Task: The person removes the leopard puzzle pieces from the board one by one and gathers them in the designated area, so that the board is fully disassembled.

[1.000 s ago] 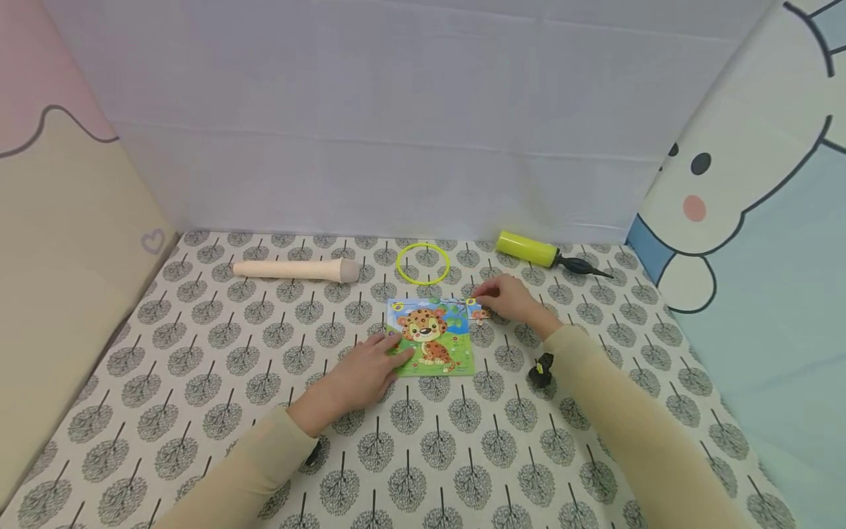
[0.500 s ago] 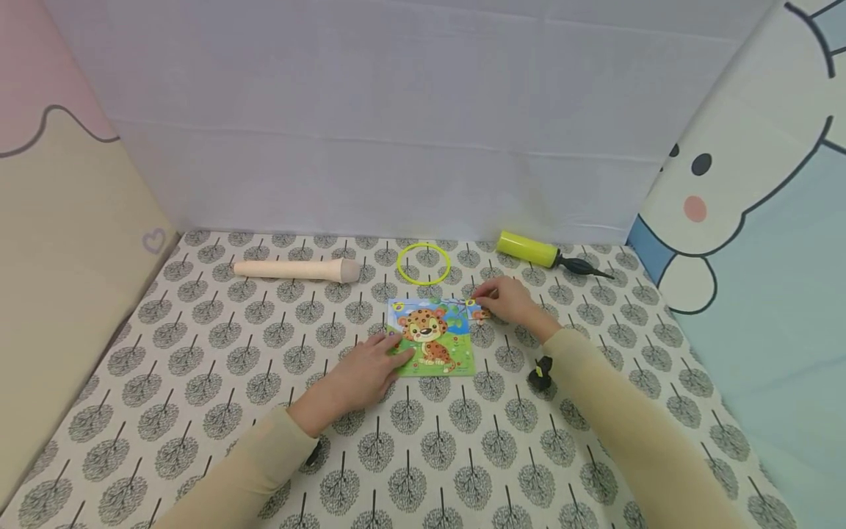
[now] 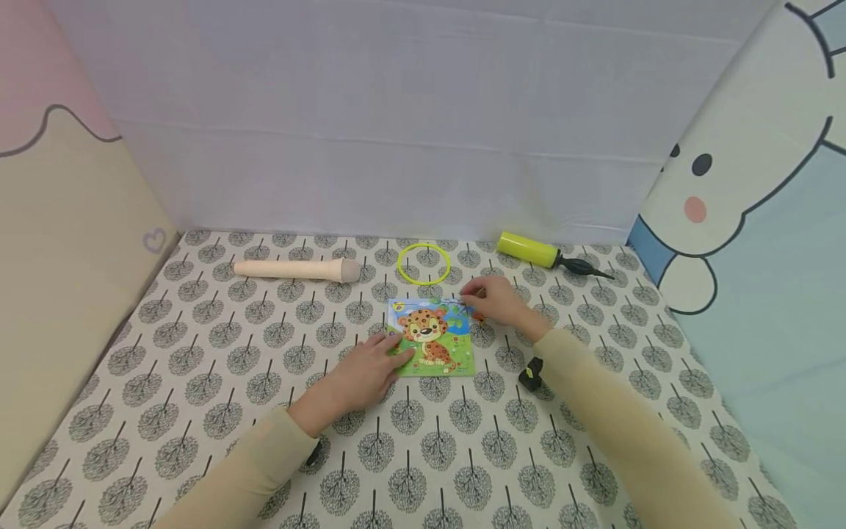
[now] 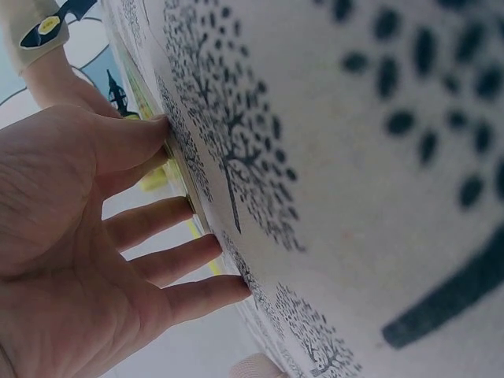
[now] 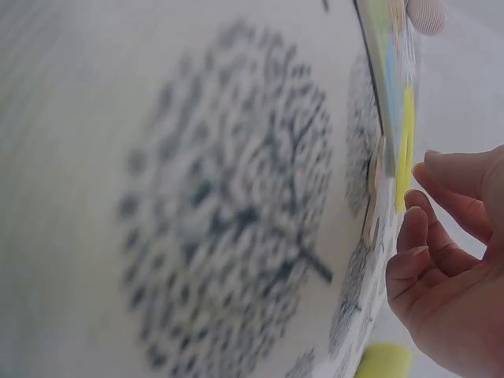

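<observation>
A flat picture puzzle (image 3: 456, 361) with a spotted leopard cub lies on the cloth. My left hand (image 3: 366, 369) rests its fingers on the puzzle's left side, spread apart in the left wrist view. My right hand (image 3: 497, 300) hovers by the top right corner, its fingers loosely bent. In the right wrist view, thumb and forefinger tips come close together, with nothing visible between them. Beside the puzzle's right edge a small picture piece (image 3: 479, 317) shows only an orange bit under the hand. Its thin edge lies apart from the fingers in the right wrist view.
Behind the puzzle lies a yellow ring (image 3: 400, 266). A beige stick-shaped thing (image 3: 291, 270) lies at the back left, a yellow-green hand pump (image 3: 529, 250) at the back right. Beneath the right sleeve shows a black strap piece (image 3: 531, 374). Printed fabric walls border the table (image 3: 231, 338).
My right hand has shifted slightly left, over the small picture piece and towards the puzzle's top right corner, covering most of the piece. My left hand has stayed put.
</observation>
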`<state>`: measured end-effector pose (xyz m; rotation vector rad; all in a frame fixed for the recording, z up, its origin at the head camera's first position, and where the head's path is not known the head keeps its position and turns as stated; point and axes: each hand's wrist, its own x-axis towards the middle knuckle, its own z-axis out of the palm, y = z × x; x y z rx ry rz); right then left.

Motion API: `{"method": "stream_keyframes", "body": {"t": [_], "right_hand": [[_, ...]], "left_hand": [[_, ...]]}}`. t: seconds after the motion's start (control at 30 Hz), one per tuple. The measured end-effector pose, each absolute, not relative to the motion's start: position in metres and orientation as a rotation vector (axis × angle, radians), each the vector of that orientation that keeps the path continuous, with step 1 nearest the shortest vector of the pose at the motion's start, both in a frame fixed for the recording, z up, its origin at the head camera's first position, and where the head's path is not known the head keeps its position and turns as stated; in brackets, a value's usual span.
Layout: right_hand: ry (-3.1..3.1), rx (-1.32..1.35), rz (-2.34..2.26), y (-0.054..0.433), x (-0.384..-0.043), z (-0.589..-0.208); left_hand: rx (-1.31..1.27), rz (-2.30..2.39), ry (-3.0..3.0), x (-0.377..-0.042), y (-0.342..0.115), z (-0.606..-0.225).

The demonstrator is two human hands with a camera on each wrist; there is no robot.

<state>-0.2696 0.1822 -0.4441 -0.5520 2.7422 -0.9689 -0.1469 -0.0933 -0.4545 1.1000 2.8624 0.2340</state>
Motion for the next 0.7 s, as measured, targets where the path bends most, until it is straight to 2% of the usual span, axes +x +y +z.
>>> {"method": "stream_keyframes", "body": {"t": [0.33,0.7], "right_hand": [[2.751,-0.735,-0.944,0.152,-0.27,-0.45],[2.751,-0.758,-0.826,0.129,-0.268,-0.452]], "left_hand": [[1.122,0.268,2.868,-0.147,-0.094,-0.452],[1.143,0.265,2.872,-0.147,-0.094,-0.452]]}}
